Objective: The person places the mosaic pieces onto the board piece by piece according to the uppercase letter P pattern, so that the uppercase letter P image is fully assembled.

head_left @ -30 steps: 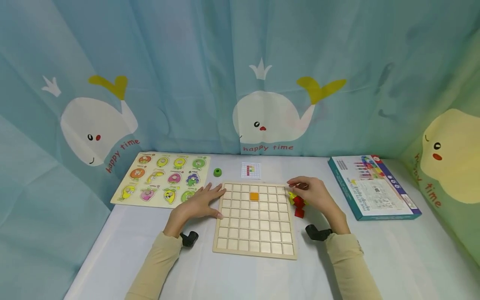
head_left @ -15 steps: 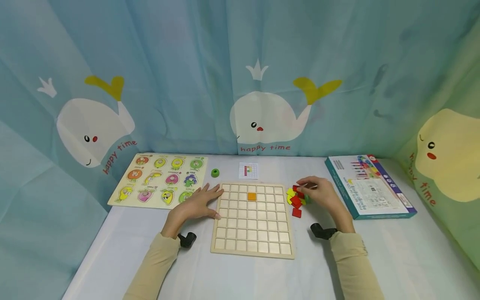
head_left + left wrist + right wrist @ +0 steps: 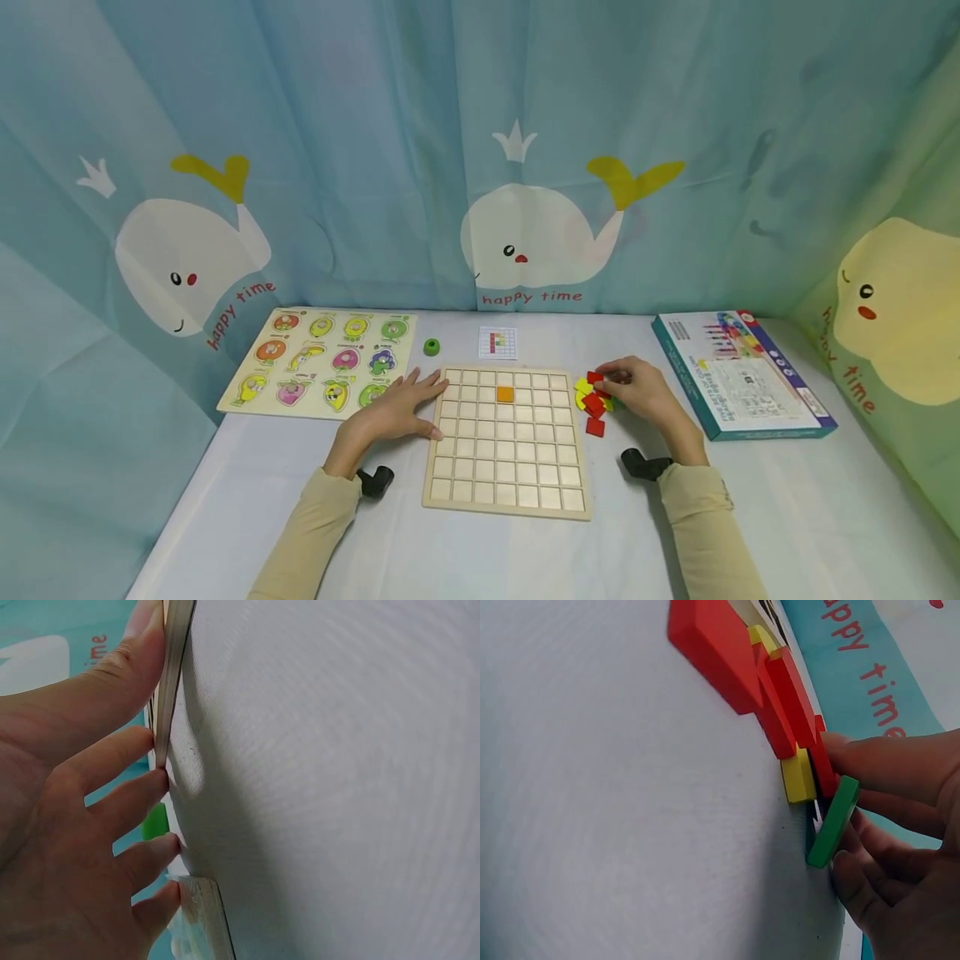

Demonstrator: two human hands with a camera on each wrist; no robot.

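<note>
A wooden grid board [image 3: 517, 454] lies flat on the table, with one orange square tile [image 3: 506, 394] in a cell of an upper row. My left hand [image 3: 397, 408] rests at the board's left edge, fingers spread; in the left wrist view the thumb and fingertips touch the board's side [image 3: 174, 682]. My right hand [image 3: 637, 390] is over a small pile of tiles at the board's right, its thumb and fingers pinching a red tile [image 3: 821, 761]. Red tiles [image 3: 593, 406], yellow tiles [image 3: 582, 386] and a green tile [image 3: 834, 823] lie around its fingertips.
Behind the board lie a small pattern card [image 3: 498, 342] and a green ring-like piece [image 3: 431, 347]. A fruit puzzle board [image 3: 318, 362] stands left of the left hand. On the right is a teal-edged box [image 3: 746, 375]. A patterned curtain [image 3: 375, 167] closes off the back.
The right hand has moved slightly right from the board's edge to the tile pile, and the dark piece earlier in its fingers is gone from view. The left hand stays in place.
</note>
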